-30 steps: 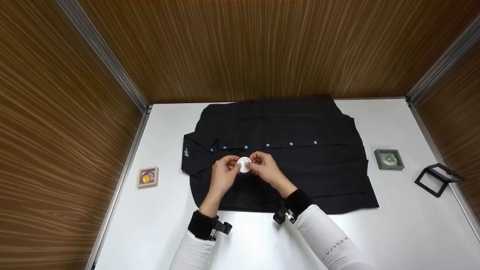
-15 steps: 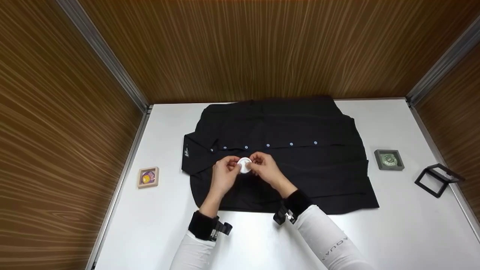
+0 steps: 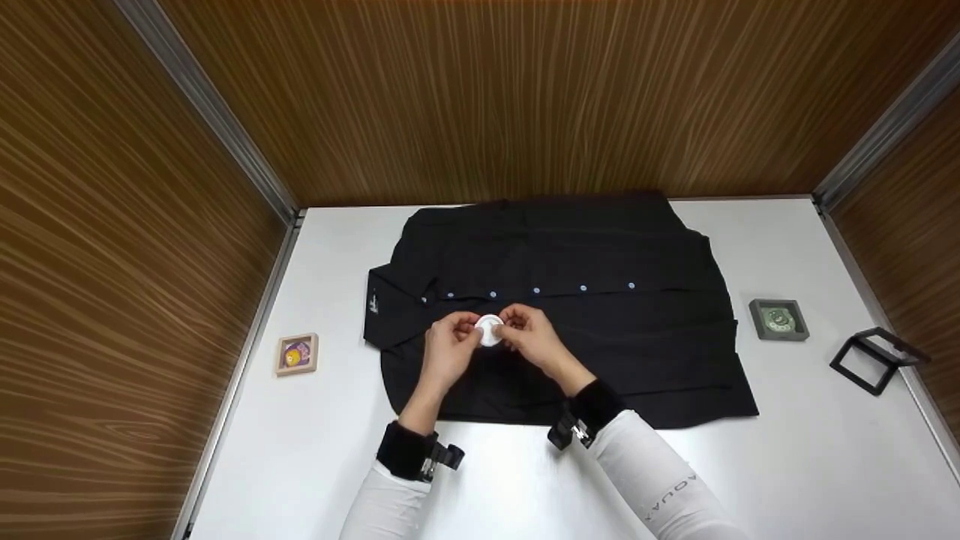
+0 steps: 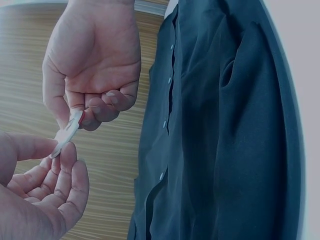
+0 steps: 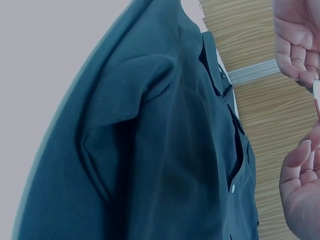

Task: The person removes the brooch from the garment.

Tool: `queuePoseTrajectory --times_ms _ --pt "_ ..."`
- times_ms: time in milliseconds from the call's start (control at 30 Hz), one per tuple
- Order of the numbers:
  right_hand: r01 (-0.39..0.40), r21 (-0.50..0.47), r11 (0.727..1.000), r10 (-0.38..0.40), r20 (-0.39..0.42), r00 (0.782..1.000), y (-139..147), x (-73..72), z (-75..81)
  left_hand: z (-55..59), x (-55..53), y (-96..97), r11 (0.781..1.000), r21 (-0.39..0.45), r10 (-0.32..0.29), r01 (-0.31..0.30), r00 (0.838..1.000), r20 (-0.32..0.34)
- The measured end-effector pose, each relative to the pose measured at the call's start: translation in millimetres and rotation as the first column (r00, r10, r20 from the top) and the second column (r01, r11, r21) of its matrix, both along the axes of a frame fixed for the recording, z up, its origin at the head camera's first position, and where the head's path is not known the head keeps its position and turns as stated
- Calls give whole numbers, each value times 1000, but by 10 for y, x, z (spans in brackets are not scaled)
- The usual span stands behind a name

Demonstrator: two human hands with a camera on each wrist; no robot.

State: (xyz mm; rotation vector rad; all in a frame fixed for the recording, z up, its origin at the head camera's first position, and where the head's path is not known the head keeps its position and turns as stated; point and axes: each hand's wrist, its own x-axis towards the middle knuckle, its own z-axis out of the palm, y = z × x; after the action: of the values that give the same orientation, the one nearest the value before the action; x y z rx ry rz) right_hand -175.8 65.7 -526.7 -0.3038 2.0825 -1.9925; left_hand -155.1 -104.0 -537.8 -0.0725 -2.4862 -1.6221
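A round white badge (image 3: 489, 330) with a small raised piece across its face is held up over a dark button-up shirt (image 3: 622, 345). My left hand (image 3: 450, 346) pinches one side of it between thumb and fingers, and my right hand (image 3: 534, 337) pinches the opposite side. Seen edge-on in the left wrist view, the badge (image 4: 69, 134) shows a thin red rim near my right hand (image 4: 95, 65). Only a sliver of the badge (image 5: 317, 95) appears in the right wrist view. The shirt lies flat, its collar (image 3: 388, 306) to the left.
A small tan frame (image 3: 296, 355) with a purple and yellow picture lies on the white table (image 3: 247, 450) at left. On the right are a grey frame (image 3: 778, 319) with a green picture and a black frame (image 3: 874, 360) standing open. Wood-grain panels (image 3: 480, 97) enclose the table.
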Motion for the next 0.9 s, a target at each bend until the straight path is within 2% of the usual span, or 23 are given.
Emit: queuePoseTrajectory --times_ms 300,533,733,900 --pt "-25 -34 999 24 -37 999 31 9 -59 9 8 5 1000 -8 -2 2 1000 17" --pt "-37 -5 999 36 -54 998 95 32 -99 -7 19 8 999 -23 -31 31 999 32" --pt "-29 4 1000 29 -41 999 151 -51 -316 -15 15 27 997 34 -75 73 996 39" --pt "0 19 1000 1 -35 999 186 -92 -428 -24 15 26 997 16 -80 80 996 24"
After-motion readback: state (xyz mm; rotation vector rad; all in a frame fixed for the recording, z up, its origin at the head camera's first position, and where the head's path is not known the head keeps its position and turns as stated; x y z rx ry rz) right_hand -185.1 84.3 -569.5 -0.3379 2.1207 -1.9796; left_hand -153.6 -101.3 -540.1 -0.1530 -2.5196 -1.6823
